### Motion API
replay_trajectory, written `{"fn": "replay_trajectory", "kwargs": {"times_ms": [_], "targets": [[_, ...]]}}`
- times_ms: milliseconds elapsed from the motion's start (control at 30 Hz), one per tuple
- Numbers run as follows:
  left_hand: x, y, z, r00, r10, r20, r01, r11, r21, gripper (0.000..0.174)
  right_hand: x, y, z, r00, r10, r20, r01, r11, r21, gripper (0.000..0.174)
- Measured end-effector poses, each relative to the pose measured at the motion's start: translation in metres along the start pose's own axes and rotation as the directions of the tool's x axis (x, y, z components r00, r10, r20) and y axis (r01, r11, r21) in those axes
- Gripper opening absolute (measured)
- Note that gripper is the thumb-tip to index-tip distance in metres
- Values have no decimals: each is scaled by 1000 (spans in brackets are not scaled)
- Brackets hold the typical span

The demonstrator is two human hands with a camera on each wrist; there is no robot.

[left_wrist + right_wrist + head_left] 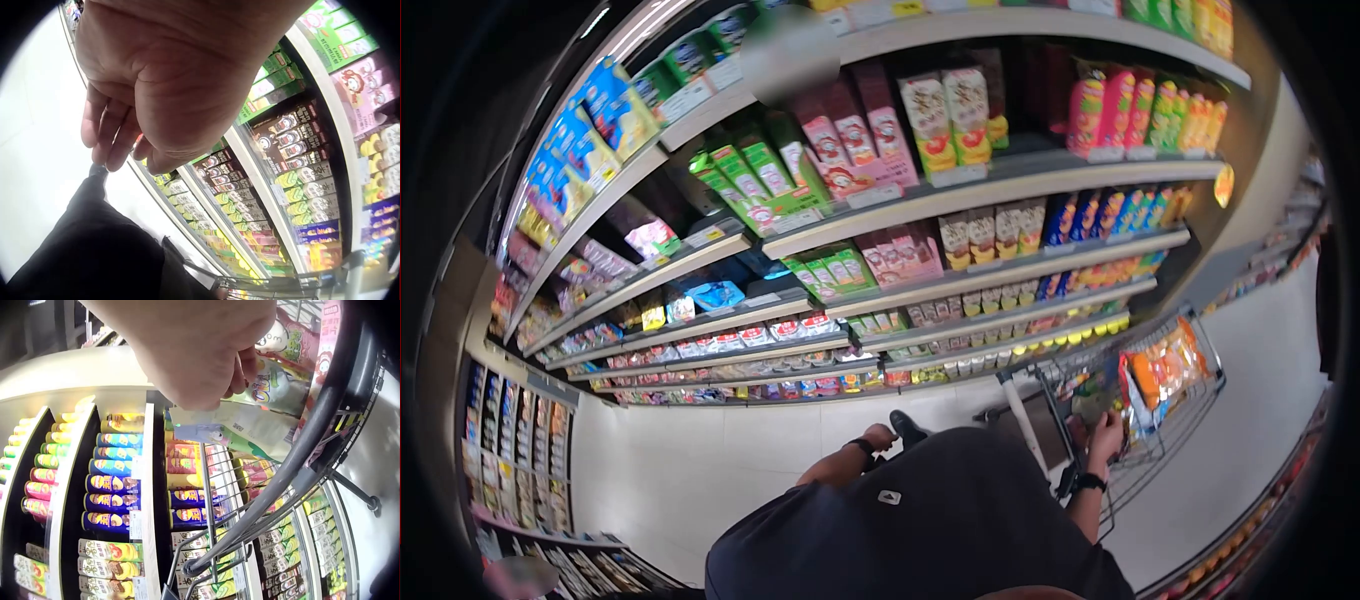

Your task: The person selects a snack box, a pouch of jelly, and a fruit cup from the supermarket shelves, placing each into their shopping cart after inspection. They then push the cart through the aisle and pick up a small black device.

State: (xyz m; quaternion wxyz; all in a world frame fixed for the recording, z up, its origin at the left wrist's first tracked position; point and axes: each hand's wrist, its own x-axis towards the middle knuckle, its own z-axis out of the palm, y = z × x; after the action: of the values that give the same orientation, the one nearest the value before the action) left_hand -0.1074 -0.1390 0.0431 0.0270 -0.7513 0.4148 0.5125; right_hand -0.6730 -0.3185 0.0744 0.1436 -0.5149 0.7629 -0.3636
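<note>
My left hand (880, 437) hangs over the floor beside my leg, fingers loosely bent and holding nothing. Its palm (172, 87) faces the camera in the left wrist view. On the other side, my right hand (1107, 437) is over the shopping cart (1190, 420), fingers curled. In the right wrist view that hand (194, 356) pinches a pale snack packet (250, 425) with green and light-blue print, its top edge partly hidden behind the hand. Beside it in the cart lie a green-and-white bag (278, 387) and a red packet (297, 344). A large orange snack bag (1165, 365) fills the cart's far end.
Curved in the wide view, store shelves (1000, 205) with boxed and canned snacks run along the front. Pink and green snack cans (1120, 110) stand at the upper right. The cart's handle (1025, 420) is close to my right side. Pale tiled floor (770, 435) lies between me and the shelves.
</note>
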Motion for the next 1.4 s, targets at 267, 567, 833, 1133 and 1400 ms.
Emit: {"fn": "replay_trajectory", "kwargs": {"times_ms": [267,567,833,1133,1400], "targets": [[-43,40,-8,996,-67,-62,67,998,2,42,-12,-35,-31,995,100,19,-100,995,4,36],[37,-67,12,993,44,105,-90,866,492,49,-8,-68,-37,988,149,42,-146,987,-61,30],[39,-104,-16,907,409,105,-420,853,308,41,-26,-88,-22,994,92,-63,-90,996,23,17],[12,-99,-28,927,324,189,-373,846,381,41,-29,-89,-20,993,113,-14,-113,994,12,17],[-6,-71,-35,933,258,252,-348,828,440,40,-29,-86,-18,987,157,-19,-155,986,59,17]]}}
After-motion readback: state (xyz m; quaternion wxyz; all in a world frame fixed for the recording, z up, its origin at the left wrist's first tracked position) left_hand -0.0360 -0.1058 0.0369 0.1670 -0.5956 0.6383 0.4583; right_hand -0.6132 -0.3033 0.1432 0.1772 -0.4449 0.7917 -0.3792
